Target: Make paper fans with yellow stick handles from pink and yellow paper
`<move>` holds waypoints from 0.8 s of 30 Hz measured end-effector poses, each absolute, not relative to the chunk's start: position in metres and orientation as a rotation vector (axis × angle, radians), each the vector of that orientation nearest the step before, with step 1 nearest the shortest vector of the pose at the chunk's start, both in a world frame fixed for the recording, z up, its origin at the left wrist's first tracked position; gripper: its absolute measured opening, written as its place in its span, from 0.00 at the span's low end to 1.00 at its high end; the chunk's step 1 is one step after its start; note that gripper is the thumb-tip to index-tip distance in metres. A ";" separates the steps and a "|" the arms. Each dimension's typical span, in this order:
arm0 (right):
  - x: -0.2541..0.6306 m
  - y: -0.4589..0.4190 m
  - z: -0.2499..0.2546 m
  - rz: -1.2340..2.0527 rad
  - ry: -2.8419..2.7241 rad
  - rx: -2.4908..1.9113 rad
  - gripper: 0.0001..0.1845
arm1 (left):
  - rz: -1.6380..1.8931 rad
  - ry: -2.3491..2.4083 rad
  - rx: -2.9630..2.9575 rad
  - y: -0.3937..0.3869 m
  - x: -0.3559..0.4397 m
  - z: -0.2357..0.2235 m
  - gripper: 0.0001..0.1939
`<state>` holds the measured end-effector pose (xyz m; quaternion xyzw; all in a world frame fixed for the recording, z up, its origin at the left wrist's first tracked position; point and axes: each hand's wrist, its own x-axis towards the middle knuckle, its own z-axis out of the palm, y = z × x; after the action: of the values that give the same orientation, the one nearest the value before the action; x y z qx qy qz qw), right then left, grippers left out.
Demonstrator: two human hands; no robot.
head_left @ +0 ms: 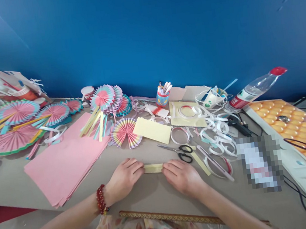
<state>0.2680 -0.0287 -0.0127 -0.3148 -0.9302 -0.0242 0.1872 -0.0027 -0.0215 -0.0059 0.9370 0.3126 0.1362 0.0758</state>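
Observation:
A narrow folded strip of pale yellow paper (153,168) lies on the table in front of me. At its left end, my left hand (125,177) has its fingers closed on the strip. My right hand (181,176) presses its fingers together over the other end. Just beyond my right hand lie scissors (184,153) with black handles. A cream paper sheet (152,130) and a pleated paper rosette (126,133) with a pink middle are further back. A thin yellow paper strip (200,163) and a pale utility knife (214,163) rest to the right.
Pink paper sheets (63,159) are stacked at left, with paper fans (18,110) behind them. Rolls of tape (180,135) and curled white strips (222,135) crowd the right. A black glue gun (239,125), a tilted plastic bottle (256,90) and cables stand beyond. A blue wall (143,37) bounds the back.

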 end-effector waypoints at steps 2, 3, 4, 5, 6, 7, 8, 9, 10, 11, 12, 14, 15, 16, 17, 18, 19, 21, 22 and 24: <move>0.267 -0.029 -0.011 -0.017 -2.622 -0.906 0.10 | 0.413 0.979 2.797 -0.023 -0.002 -0.007 0.11; 0.267 -0.029 -0.010 0.018 -2.624 -0.926 0.09 | 0.414 1.013 2.788 -0.024 -0.001 -0.007 0.11; 0.267 -0.029 -0.009 0.057 -2.625 -0.951 0.09 | 0.412 1.050 2.774 -0.024 -0.001 -0.007 0.11; 0.266 -0.029 -0.008 0.095 -2.622 -0.979 0.08 | 0.411 1.084 2.757 -0.024 0.000 -0.006 0.11; 0.266 -0.028 -0.007 0.132 -2.619 -1.003 0.08 | 0.410 1.111 2.738 -0.025 0.001 -0.006 0.11; 0.266 -0.028 -0.006 0.161 -2.614 -1.022 0.08 | 0.413 1.129 2.721 -0.025 0.001 -0.005 0.11; 0.266 -0.027 -0.005 0.182 -2.607 -1.037 0.08 | 0.420 1.140 2.708 -0.026 0.002 -0.004 0.11; 0.266 -0.027 -0.004 0.196 -2.602 -1.042 0.08 | 0.430 1.147 2.698 -0.026 0.002 -0.004 0.11; 0.266 -0.027 -0.004 0.205 -2.599 -1.040 0.08 | 0.440 1.153 2.695 -0.027 0.002 -0.003 0.11; 0.266 -0.027 -0.003 0.209 -2.599 -1.033 0.08 | 0.449 1.159 2.698 -0.027 0.002 -0.003 0.11; 0.267 -0.027 -0.004 0.210 -2.599 -1.026 0.09 | 0.452 1.165 2.705 -0.028 0.002 -0.003 0.11; 0.267 -0.028 -0.005 0.217 -2.591 -1.022 0.10 | 0.450 1.184 2.715 -0.029 0.002 -0.003 0.11; 0.267 -0.028 -0.006 0.227 -2.582 -1.027 0.10 | 0.449 1.196 2.714 -0.030 0.002 -0.004 0.11; 0.267 -0.029 -0.007 0.239 -2.569 -1.038 0.10 | 0.449 1.210 2.708 -0.030 0.001 -0.004 0.11; 0.267 -0.029 -0.008 0.252 -2.554 -1.052 0.10 | 0.451 1.222 2.698 -0.030 0.001 -0.004 0.12; 0.267 -0.030 -0.008 0.262 -2.537 -1.068 0.09 | 0.454 1.232 2.684 -0.030 0.000 -0.004 0.12; 0.268 -0.030 -0.009 0.271 -2.522 -1.083 0.10 | 0.461 1.235 2.667 -0.030 0.000 -0.005 0.12; 0.269 -0.030 -0.009 0.293 -2.489 -1.118 0.10 | 0.473 1.226 2.621 -0.030 -0.003 -0.006 0.12; 0.269 -0.029 -0.009 0.310 -2.474 -1.129 0.10 | 0.480 1.219 2.594 -0.030 -0.004 -0.006 0.12; 0.271 -0.028 -0.007 0.361 -2.441 -1.149 0.10 | 0.497 1.207 2.540 -0.029 -0.005 -0.008 0.12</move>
<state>0.2708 -0.0283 -0.0073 -0.4130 -0.8770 0.1297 0.2084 -0.0055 -0.0286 -0.0076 0.8804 0.4183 0.1723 0.1422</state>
